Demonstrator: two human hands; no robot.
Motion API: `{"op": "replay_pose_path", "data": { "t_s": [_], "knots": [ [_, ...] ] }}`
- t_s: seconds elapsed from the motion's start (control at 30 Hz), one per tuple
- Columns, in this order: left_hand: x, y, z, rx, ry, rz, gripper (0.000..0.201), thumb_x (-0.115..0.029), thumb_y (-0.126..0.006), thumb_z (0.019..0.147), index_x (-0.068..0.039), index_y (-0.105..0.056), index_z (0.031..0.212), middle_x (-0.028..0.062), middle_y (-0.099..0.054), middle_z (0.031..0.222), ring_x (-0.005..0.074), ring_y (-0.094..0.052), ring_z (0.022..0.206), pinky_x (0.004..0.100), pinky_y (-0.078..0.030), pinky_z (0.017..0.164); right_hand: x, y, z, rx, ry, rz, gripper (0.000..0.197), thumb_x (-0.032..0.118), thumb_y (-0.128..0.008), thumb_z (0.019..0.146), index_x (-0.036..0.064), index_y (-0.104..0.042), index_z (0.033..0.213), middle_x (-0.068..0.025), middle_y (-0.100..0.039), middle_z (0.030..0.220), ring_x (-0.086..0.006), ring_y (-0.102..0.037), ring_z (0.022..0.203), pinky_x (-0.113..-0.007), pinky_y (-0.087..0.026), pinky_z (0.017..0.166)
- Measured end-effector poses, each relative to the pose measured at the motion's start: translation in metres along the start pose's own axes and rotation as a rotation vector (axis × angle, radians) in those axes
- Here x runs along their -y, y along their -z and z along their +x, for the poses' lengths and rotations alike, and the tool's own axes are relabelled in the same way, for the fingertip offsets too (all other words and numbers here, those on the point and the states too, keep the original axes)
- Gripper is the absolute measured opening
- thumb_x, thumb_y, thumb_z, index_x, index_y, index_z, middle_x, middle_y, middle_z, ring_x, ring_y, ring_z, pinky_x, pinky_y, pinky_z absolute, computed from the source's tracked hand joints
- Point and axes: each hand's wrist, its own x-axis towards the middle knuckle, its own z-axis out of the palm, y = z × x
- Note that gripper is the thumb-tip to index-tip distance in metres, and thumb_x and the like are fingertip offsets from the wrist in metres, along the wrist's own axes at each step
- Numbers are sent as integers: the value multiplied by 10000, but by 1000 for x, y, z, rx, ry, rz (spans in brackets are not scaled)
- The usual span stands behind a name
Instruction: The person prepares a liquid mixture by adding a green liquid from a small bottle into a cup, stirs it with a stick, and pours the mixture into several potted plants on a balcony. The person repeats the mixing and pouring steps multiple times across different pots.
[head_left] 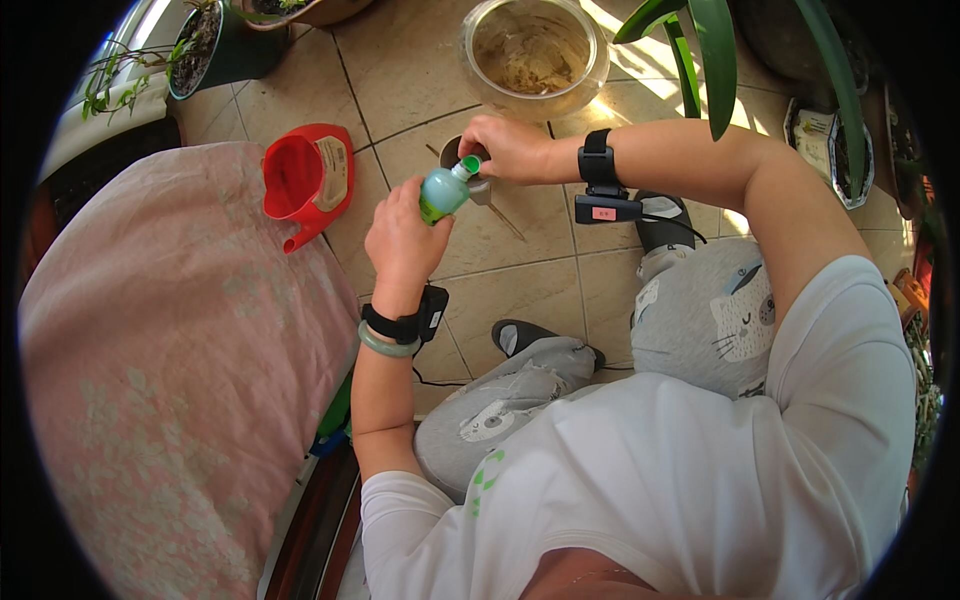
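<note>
My left hand (407, 232) grips a small bottle (441, 194) of pale blue-green colour with a bright green lower part. It is tilted, with its neck up and to the right. A green ring-shaped piece (470, 163) sits at the neck; whether it is a cap or the rim, I cannot tell. Close beside it, my right hand (508, 150) is closed, its fingertips at a dark thing that they mostly hide. Below the hands a small greyish container (478, 190) shows in part, and a thin stick (508, 222) slants from it over the floor.
A red watering can (335, 200) stands left, by a table with a pink cloth (180, 350). Ahead is a clear round tub (532, 55) with brownish stuff inside. Potted plants (215, 55) line the far left; long green leaves (712, 60) hang at right. My feet rest on floor tiles (520, 285).
</note>
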Motion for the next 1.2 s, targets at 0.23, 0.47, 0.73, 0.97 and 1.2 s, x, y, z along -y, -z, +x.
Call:
{"op": "replay_pose_path", "data": {
  "t_s": [0.23, 0.47, 0.73, 0.97, 1.2],
  "knots": [
    [18, -13, -1, -41, -15, -233, 539, -148, -755, 654, -109, -532, 1144, 106, -615, 1088, 341, -576, 1013, 422, -498, 787, -5, -5, 1, -36, 63, 19, 227, 71, -675, 728, 36, -614, 944, -104, -599, 925, -249, -596, 837, -344, -492, 735],
    [48, -44, -3, -39, 27, -723, 571, -35, -750, 657, -71, -494, 1166, 107, -595, 1071, 241, -585, 999, 345, -484, 834, 10, -1, -4, -40, 15, -77, 224, 72, -650, 739, 32, -578, 946, -135, -583, 962, -283, -589, 837, -367, -481, 725],
    [63, -69, -3, -162, -11, -988, 595, -14, -746, 661, -77, -483, 1192, 92, -584, 1090, 223, -569, 1008, 329, -463, 873, 24, 7, -3, 25, 168, -519, 186, 16, -564, 746, 10, -551, 931, -155, -569, 950, -354, -585, 855, -427, -484, 731],
    [70, -81, -9, -209, -18, -955, 599, -49, -736, 658, -94, -486, 1200, 122, -586, 1119, 300, -562, 1050, 359, -463, 875, 30, 13, 8, 91, 463, -899, 104, 11, -554, 717, 28, -530, 817, -135, -552, 834, -312, -593, 763, -390, -492, 654],
    [70, -78, -15, -164, -10, -935, 612, -34, -720, 655, -87, -476, 1214, 111, -568, 1149, 284, -546, 1080, 350, -446, 916, 37, 14, 11, 80, 606, -973, 77, 25, -559, 713, 44, -527, 781, -114, -544, 804, -290, -592, 732, -373, -489, 650]
  ]
}}
